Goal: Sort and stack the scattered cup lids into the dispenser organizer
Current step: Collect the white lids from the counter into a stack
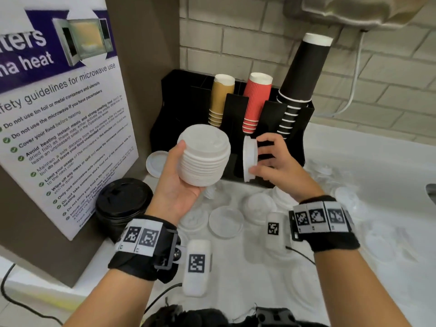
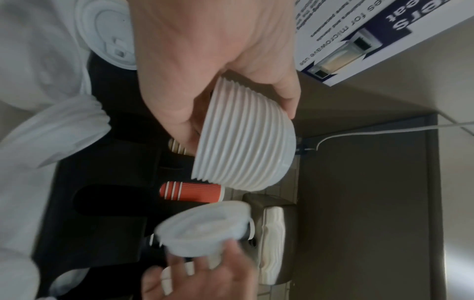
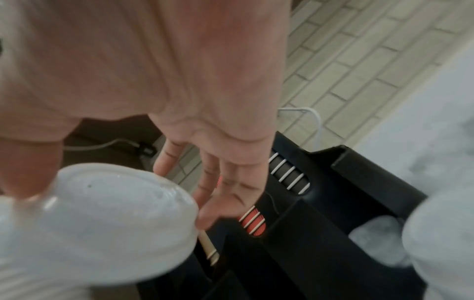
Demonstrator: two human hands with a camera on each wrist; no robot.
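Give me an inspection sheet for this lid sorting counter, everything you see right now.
Surface: white counter, loose white lids scattered.
Job's things: lid stack in left hand; single lid on edge at black organizer.
Clutter: black lid stack; tan, red, black cups in organizer.
Grippers: left hand grips stack; right hand pinches single lid.
Cables: white cable on wall; black cable at left.
Surroundings: microwave poster, tiled wall.

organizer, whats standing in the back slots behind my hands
The black organizer holds three upside-down cup stacks: tan, red, and tall black. Their lowest cups are hidden by the front panels. The leftmost slot's contents cannot be seen.
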